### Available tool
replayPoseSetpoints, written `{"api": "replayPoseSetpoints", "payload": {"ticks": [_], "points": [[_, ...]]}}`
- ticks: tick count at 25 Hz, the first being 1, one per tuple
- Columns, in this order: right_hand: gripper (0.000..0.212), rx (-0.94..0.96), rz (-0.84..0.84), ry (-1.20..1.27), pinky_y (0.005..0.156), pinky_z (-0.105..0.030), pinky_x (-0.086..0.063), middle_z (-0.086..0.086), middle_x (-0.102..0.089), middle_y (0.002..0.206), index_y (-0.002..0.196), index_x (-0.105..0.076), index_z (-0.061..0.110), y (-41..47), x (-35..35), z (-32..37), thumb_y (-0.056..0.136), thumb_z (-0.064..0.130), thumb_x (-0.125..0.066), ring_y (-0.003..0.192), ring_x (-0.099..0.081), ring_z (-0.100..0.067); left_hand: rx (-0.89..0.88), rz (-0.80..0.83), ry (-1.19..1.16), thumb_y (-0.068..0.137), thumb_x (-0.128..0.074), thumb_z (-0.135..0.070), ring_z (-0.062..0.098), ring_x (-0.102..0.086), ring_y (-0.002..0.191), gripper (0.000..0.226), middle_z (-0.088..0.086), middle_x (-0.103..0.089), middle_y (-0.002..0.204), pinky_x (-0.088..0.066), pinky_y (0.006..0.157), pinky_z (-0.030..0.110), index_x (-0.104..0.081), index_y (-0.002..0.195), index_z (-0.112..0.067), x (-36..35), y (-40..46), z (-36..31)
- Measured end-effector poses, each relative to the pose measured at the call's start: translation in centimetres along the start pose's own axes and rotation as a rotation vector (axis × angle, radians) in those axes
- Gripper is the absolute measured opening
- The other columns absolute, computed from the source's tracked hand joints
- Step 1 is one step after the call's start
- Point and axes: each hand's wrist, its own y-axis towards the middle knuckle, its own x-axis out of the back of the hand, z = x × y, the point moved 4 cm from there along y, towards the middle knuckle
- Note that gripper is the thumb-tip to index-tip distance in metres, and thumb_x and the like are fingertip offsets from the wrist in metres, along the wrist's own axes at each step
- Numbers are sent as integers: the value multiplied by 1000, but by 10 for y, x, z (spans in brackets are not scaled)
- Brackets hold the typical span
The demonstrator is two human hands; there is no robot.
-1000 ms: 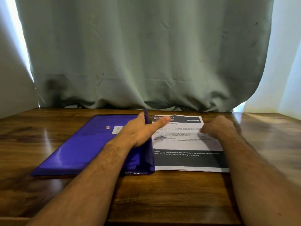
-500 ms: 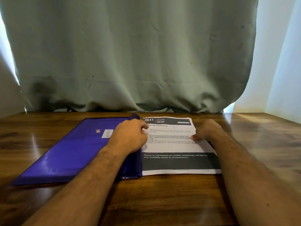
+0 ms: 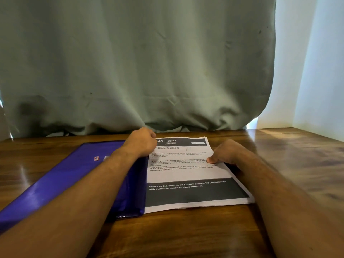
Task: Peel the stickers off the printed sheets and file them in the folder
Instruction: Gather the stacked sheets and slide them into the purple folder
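Since a second ago my left hand (image 3: 141,143) has gone from a flat, pointing reach to curled fingers at the far left corner of the printed sheet (image 3: 188,174), right where the purple folder (image 3: 61,180) meets it; whether it pinches the sheet or the folder edge I cannot tell. My right hand (image 3: 226,153) rests on the sheet's right edge, thumb pressed down on the paper, fingers curled under where I cannot see them. That sheet lies flat on the wooden table (image 3: 186,233), touching the folder's right side. Beyond the sheet hangs a grey-green curtain (image 3: 139,62).
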Motion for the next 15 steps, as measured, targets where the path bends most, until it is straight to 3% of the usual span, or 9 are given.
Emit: {"api": "replayPoseSetpoints", "payload": {"ticks": [3, 7, 15], "points": [[25, 25, -89, -65, 60, -27, -43, -3, -66, 85, 80, -65, 14, 5, -5, 1, 80, 35, -79, 73, -58, -16, -24, 71, -11, 98, -44, -10, 26, -52, 128, 41, 9, -56, 141, -41, 107, 34, -58, 137, -15, -10, 27, -9], [23, 61, -166, -71, 70, -27, -47, -4, -70, 92, 90, -70, 14, 14, -8, 6, 80, 33, -78, 86, -64, -20, -127, 156, 143, 104, -41, -41, 24, -41, 139, 51, 5, -43, 155, -32, 116, 42, -39, 152, -25, -49, 55, 4], [27, 58, -127, -115, 69, -28, -45, -2, -67, 96, 99, -70, 16, 15, -9, 10, 80, 33, -79, 85, -61, -18, -190, 130, 244, 100, -31, -61, 28, -42, 136, 63, 9, -46, 149, -34, 114, 49, -44, 147, -22, -65, 69, 20]]}}
